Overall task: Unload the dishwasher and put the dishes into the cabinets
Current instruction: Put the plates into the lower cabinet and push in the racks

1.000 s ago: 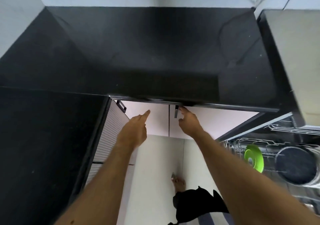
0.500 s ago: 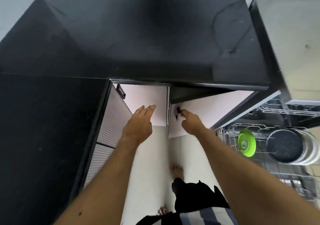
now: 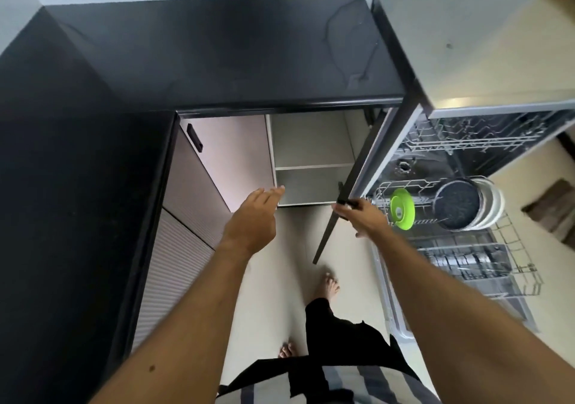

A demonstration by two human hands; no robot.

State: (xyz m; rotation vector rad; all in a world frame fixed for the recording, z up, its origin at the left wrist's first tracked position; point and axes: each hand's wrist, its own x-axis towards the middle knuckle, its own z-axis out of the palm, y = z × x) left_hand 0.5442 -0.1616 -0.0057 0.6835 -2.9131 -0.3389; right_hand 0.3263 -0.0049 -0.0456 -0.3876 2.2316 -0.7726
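Note:
My right hand (image 3: 361, 217) grips the black handle on the right cabinet door (image 3: 357, 179), which stands swung wide, edge-on to me. Behind it the cabinet interior (image 3: 311, 154) shows a bare white shelf. My left hand (image 3: 255, 217) hovers with straight fingers in front of the shut left cabinet door (image 3: 236, 154), touching nothing. To the right, the dishwasher's lower rack (image 3: 513, 248) is pulled out and holds a green plate (image 3: 403, 208), a dark speckled plate (image 3: 457, 204) and white plates (image 3: 491, 206) standing on edge.
A black countertop (image 3: 217, 55) wraps around the corner above the cabinets. The dishwasher's upper rack (image 3: 466, 139) is visible inside the machine. A ribbed cabinet front (image 3: 174, 273) runs along the left. My bare feet stand on the pale floor (image 3: 280, 294).
My right hand has pulled the right cabinet door from shut to fully open, revealing the shelf inside. My left hand has stayed near the left door with fingers straightened.

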